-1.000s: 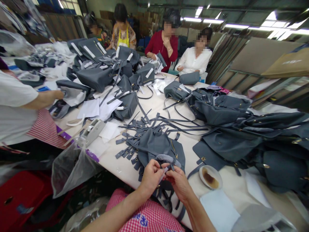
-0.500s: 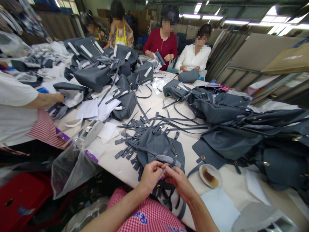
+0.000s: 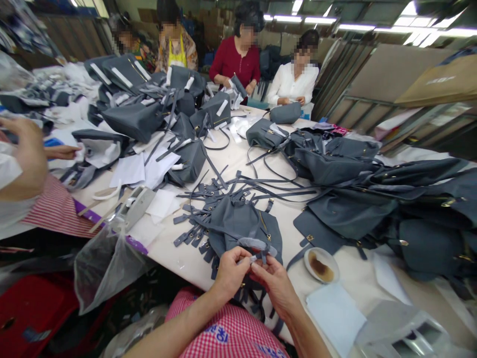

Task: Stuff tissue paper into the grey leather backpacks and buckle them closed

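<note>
A blue-grey backpack (image 3: 236, 219) with a gold zip lies on the table edge before me. Along its near edge shows a loop in a pale, see-through wrap (image 3: 250, 243). My left hand (image 3: 231, 272) is closed, thumb and finger pinching a small whitish strip of wrapping (image 3: 254, 259). Close against it, my right hand (image 3: 275, 282) grips a narrow grey strap (image 3: 265, 256); its fingers partly hide the strap. The fingertips of both hands nearly meet. Several short grey tabs (image 3: 190, 229) with metal rings fan out left of the bag.
Right of my hands sits a white dish (image 3: 321, 265) with brown residue, near a pale blue sheet (image 3: 337, 315). Piled bags (image 3: 357, 214) cover the right side, more bags (image 3: 136, 119) the far left. A tape dispenser (image 3: 136, 206) stands left. Co-workers' hands work across and at left.
My view has shifted slightly. My fingertips have moved a little apart, exposing the whitish strip and grey strap between them. The co-worker at left has raised an arm.
</note>
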### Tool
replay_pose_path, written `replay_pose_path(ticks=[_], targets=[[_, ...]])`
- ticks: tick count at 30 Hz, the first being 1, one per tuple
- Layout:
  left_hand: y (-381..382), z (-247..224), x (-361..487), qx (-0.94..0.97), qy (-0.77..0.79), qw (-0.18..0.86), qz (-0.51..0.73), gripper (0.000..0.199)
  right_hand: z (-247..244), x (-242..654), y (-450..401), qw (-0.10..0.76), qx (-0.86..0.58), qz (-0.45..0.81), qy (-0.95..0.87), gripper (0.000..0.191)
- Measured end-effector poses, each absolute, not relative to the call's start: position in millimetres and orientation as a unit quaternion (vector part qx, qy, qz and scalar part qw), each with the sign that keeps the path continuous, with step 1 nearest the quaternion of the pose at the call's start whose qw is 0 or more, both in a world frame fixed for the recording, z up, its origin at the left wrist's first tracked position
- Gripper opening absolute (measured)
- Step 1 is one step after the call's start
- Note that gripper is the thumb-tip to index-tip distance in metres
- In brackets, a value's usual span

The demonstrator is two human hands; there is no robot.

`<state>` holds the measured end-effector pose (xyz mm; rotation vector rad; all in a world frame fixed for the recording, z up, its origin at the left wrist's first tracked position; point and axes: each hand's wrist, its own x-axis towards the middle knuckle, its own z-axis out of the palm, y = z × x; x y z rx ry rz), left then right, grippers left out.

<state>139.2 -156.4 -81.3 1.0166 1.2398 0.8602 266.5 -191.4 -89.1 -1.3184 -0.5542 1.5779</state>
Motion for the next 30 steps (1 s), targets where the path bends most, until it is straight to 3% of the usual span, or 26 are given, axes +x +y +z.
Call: replay_pose_path(ticks=[7, 21, 30], targets=[[-161, -75, 138, 0.287, 0.491, 0.737, 0.365, 0.013, -90, 268, -193, 0.503, -0.531, 0.626, -0.270, 0.049], [-157, -90, 135, 0.434, 0.524, 0.639, 0.359, 0.010, -87, 273, -199, 0.478, -0.536, 0.668, -0.194, 0.040], [-155, -82, 134, 0.474, 0.541, 0.600, 0.351, 0.012, -88, 272, -203, 0.534, -0.594, 0.525, -0.294, 0.039]])
